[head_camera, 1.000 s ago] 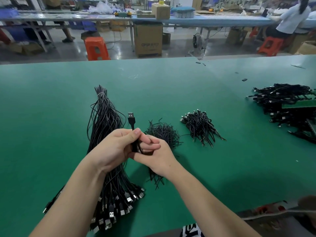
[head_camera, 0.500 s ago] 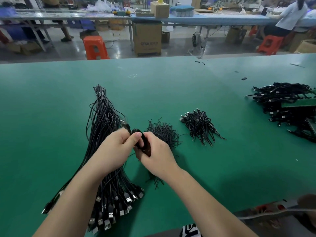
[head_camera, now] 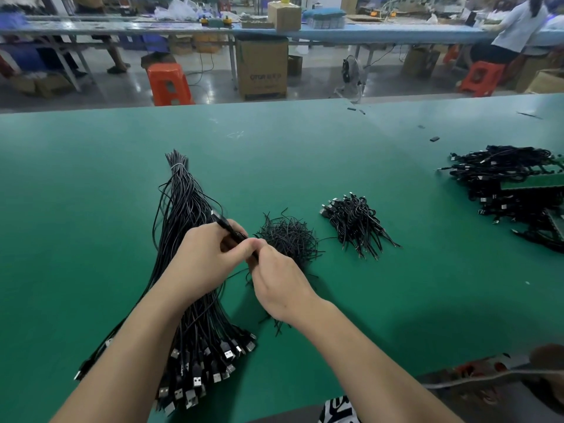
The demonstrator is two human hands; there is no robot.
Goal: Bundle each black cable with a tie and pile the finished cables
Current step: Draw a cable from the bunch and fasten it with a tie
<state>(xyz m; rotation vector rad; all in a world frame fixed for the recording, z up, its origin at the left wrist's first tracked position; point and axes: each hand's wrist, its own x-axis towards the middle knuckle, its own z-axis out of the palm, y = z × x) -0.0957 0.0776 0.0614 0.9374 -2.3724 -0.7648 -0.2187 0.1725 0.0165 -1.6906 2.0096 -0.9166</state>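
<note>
Mid-frame, left hand [head_camera: 203, 261] and right hand [head_camera: 276, 282] pinch one coiled thin black cable [head_camera: 227, 228], likely tying; next, pile it centre-right.

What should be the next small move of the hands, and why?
Probably finish twisting the tie, then set the cable on the small pile. Both the left hand and right hand pinch one folded cable above the loose ties.
</note>
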